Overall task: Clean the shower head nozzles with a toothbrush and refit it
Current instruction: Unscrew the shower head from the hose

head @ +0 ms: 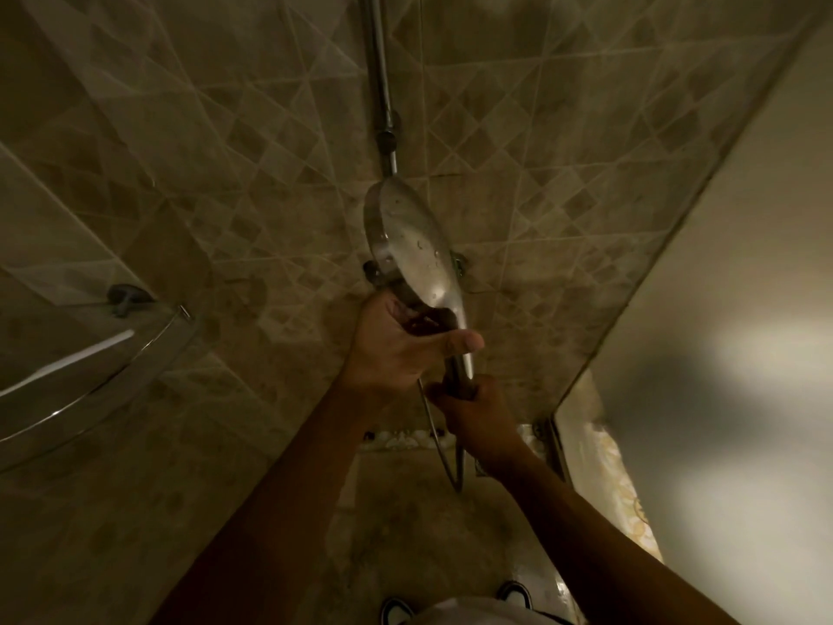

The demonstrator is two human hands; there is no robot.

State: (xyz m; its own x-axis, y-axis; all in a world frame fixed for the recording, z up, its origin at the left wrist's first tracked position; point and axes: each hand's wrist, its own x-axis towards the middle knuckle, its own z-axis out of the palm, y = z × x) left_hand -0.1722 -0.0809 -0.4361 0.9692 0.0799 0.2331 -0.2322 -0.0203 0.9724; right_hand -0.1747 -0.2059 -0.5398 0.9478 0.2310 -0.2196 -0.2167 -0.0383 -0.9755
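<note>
Dim, brownish light throughout; a pale bright patch glows at the right edge (blurred there), and wide-angle distortion bends the tile lines (180, 128).

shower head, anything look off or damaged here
No damage shows. The shower head is off its rail, held by both hands: left hand near the neck, right hand gripping the handle. Water drops dot its back; its nozzle face is turned away.

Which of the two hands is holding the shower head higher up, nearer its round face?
The left hand, wrapped around the neck of the wet chrome shower head; the right hand holds the handle's bottom end, by the hose.
</note>
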